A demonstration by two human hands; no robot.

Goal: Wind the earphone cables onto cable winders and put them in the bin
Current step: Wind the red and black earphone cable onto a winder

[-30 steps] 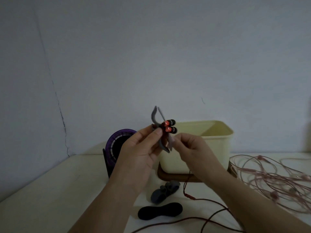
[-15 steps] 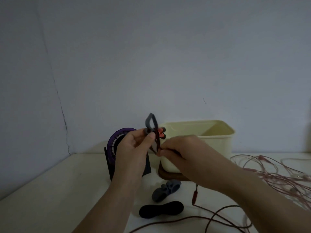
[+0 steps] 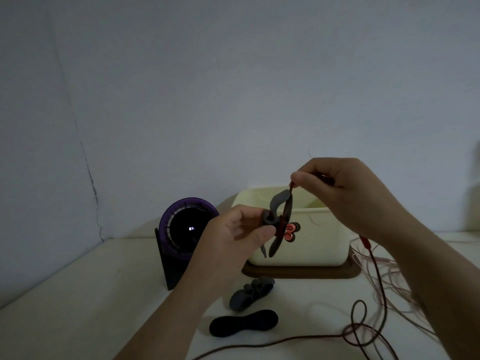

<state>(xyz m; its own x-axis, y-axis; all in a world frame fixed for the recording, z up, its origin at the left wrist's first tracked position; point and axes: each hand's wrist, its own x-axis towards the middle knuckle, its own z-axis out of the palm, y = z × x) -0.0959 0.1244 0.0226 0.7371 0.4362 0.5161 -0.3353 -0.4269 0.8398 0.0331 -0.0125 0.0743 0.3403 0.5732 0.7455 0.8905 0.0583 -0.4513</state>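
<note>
Pale grey wall (image 3: 233, 74) fills the far half of the view, with a thin dark crack (image 3: 91, 178) running down its left side to the corner of a cream table (image 3: 65, 294). Far left on the table, a round purple device (image 3: 189, 227) with a dark face stands on a dark base.

Just right of it, the left hand (image 3: 233, 235) is raised above the table. Its thumb and fingers are curled, pinching the middle of a grey cable winder (image 3: 275, 219) that is held roughly upright, flaps opening up and down. Two red earbuds (image 3: 291, 231) sit at the winder's middle, on its right side.

Below, on the near table, a second grey winder (image 3: 250, 293) lies folded. A black winder (image 3: 244, 322) lies flat just nearer than it, the two close but apart.

Behind the held winder, a cream bin (image 3: 317, 245) stands on a brown tray (image 3: 298, 272).

The right hand (image 3: 345, 193) is raised above the bin's far rim. Its thumb and forefinger are closed on a dark red earphone cable (image 3: 287, 206), which is drawn taut from the winder's middle up past its top flap. From under this hand the cable drops to the table, loops, and trails left along the near edge.

Far right, a loose tangle of pink cables (image 3: 397, 289) lies on the table beside the tray.
</note>
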